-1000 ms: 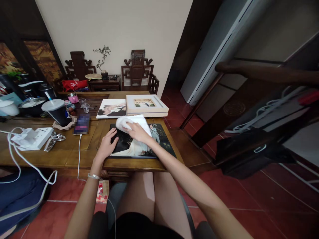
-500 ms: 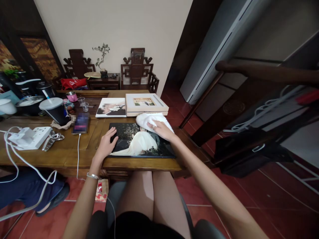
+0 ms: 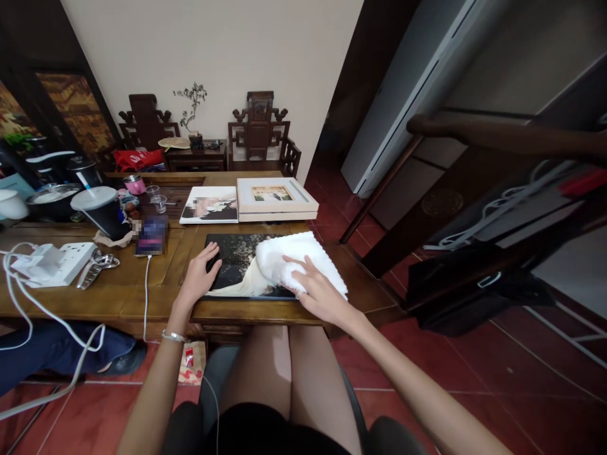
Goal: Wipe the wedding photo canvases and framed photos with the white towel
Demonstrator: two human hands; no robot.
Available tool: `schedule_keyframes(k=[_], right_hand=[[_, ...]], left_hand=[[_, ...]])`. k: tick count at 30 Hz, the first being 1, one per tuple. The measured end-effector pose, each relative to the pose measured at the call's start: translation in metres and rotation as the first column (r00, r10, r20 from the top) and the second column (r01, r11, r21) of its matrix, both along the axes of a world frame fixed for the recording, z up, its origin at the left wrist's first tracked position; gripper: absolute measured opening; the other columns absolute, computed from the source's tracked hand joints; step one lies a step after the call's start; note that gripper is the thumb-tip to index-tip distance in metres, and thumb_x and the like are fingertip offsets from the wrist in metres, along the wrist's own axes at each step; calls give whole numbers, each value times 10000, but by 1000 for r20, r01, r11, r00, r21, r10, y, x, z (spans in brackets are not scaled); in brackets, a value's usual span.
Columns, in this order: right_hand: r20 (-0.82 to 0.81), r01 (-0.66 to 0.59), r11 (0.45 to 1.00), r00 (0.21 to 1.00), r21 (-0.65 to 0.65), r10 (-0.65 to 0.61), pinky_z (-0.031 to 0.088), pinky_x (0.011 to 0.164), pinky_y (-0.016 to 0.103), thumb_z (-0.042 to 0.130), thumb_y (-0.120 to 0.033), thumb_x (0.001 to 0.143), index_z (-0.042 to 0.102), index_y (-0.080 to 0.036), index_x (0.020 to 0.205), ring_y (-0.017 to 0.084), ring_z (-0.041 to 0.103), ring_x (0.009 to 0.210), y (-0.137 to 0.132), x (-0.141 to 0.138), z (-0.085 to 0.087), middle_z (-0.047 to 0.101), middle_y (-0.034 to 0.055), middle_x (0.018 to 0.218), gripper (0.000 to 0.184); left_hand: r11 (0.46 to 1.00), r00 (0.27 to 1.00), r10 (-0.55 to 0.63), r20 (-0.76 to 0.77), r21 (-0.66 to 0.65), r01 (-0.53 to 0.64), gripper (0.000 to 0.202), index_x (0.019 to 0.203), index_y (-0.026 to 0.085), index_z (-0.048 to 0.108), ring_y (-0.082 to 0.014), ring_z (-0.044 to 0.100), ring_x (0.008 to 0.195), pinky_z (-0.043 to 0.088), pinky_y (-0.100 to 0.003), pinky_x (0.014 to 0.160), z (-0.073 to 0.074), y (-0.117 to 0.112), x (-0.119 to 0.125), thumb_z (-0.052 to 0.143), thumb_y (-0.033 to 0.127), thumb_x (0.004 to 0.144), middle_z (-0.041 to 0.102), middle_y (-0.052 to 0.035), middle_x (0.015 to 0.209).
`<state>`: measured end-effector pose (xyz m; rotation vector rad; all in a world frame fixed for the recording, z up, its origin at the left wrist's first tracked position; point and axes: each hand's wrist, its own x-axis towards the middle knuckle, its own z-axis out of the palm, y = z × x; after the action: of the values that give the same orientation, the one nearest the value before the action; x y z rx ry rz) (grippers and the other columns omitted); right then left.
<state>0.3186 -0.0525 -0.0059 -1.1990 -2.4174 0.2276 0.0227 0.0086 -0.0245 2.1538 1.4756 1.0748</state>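
A dark photo album or panel [image 3: 232,249], printed with a pale flowing dress, lies flat at the table's front edge. My left hand [image 3: 202,273] rests on its left edge with the fingers stretched out; a silver bracelet circles that wrist. My right hand [image 3: 321,292] grips a bunched part of a white cloth [image 3: 318,249] and presses it onto the right half of the picture. The cloth spreads past the right edge and hides much of that side. I cannot tell whether the picture is a book cover or a single board.
Behind lie a white photo book [image 3: 211,213] and a cream framed box [image 3: 279,205]. To the left are a plugged-in phone [image 3: 150,237], a power strip [image 3: 71,262], a lidded dark cup [image 3: 99,212] and loose white cables. Another person's leg [image 3: 61,347] shows at lower left.
My right hand has drawn the white cloth down toward the front edge, and the cloth now spreads over more of the picture's right side. My left hand stays on the left edge.
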Motion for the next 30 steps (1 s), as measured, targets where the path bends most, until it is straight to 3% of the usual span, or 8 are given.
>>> schedule_keyframes(k=[5, 9, 13, 18, 21, 26, 30], right_hand=[[34, 120, 993, 992, 1, -120, 240, 1119, 546, 382, -89, 760, 585, -189, 935, 279, 546, 1156, 41, 21, 1, 666, 112, 1110, 287], [70, 195, 981, 978, 24, -196, 280, 1065, 598, 392, -98, 764, 601, -140, 960, 328, 478, 1235, 69, 18, 1, 649, 180, 1140, 289], [124, 151, 986, 980, 68, -158, 192, 1085, 650, 433, -68, 717, 617, -128, 931, 345, 303, 1381, 35, 9, -1, 559, 217, 1312, 288], [127, -66, 997, 990, 44, 60, 105, 1122, 657, 435, -20, 606, 582, -185, 760, 317, 173, 1438, -38, 9, 1, 439, 95, 1464, 269], [104, -111, 994, 989, 14, 109, 129, 1137, 626, 417, -10, 582, 565, -191, 755, 292, 208, 1432, -46, 16, 5, 473, 99, 1438, 291], [62, 2, 1000, 998, 20, -3, 230, 1118, 589, 411, -50, 703, 580, -175, 829, 299, 382, 1349, 8, 28, 4, 522, 181, 1364, 245], [63, 111, 993, 992, 28, -113, 286, 1083, 589, 406, -81, 763, 602, -167, 918, 312, 436, 1294, 54, 28, -1, 602, 171, 1251, 264]], left_hand=[[1000, 1000, -8, -1, -14, 8, 431, 1234, 115, 612, -250, 456, 1323, 324, -433, 1136, -1, 1, -1, 501, 329, 877, 528, -142, 1385], [1000, 1000, -8, -9, -16, 8, 425, 1242, 133, 606, -239, 445, 1333, 314, -430, 1140, -1, 0, -1, 484, 329, 885, 512, -127, 1405], [1000, 1000, -15, -16, -28, 14, 440, 1253, 109, 594, -238, 421, 1350, 293, -418, 1151, -1, -1, -1, 473, 331, 892, 495, -142, 1416], [1000, 999, -16, -33, -24, 16, 481, 1284, 82, 561, -229, 405, 1360, 283, -400, 1156, -2, 0, -1, 448, 349, 901, 473, -148, 1434], [1000, 999, -9, -45, -20, 8, 482, 1268, 73, 574, -225, 419, 1351, 291, -389, 1153, -2, 3, -1, 451, 351, 894, 505, -151, 1407], [1000, 998, -16, -68, -9, 15, 467, 1247, 67, 590, -235, 436, 1339, 307, -403, 1145, -1, 4, -2, 449, 335, 891, 522, -158, 1389], [1000, 997, -23, -67, -11, 23, 455, 1257, 91, 584, -238, 422, 1349, 301, -416, 1147, -1, 3, -1, 446, 334, 897, 511, -147, 1402]])
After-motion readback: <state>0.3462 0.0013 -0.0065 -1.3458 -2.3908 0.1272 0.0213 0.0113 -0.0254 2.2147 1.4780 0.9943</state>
